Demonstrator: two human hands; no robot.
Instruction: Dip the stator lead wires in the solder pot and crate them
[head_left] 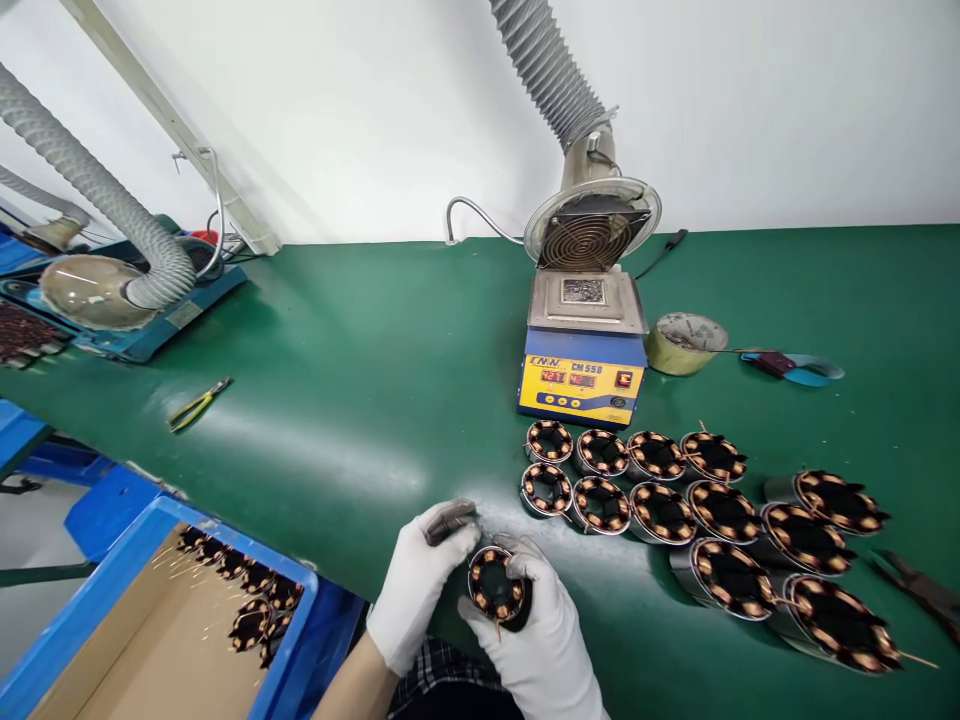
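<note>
Both my hands wear white gloves and meet near the front edge of the green table. My right hand is wrapped round a round motor stator with copper windings, its open face turned up. My left hand is closed against the stator's left side, its dark-tipped fingers pinching at the rim. Just beyond my hands, several more wound stators lie in two rows on the table, running off to the right.
A blue and yellow solder pot stands behind the stators under a ribbed fume hose. A tape roll sits to its right, yellow pliers at the left. A blue bin with stators is at lower left.
</note>
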